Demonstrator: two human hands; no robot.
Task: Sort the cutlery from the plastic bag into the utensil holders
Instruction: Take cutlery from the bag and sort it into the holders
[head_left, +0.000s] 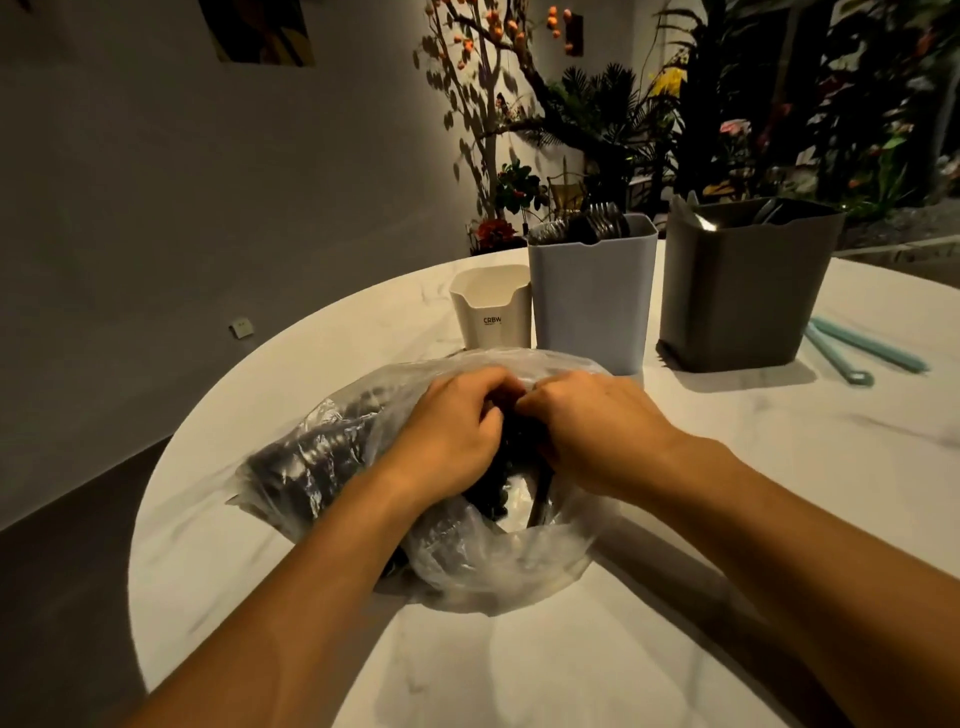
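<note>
Inside the mouth of the clear plastic bag (467, 545) on the bench (675, 649), both hands sit close together, left hand (452, 431) and right hand (597, 431) with fingers curled into the dark cutlery (311, 457), likely gathering a bundle. Three utensil holders stand just beyond: white (491, 312), blue-grey (592, 301), grey (737, 291).

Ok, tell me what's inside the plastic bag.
Dark cutlery fills the plastic bag; both the left hand and right hand reach in, fingers curled among the pieces. Which pieces they hold is hidden.
</note>
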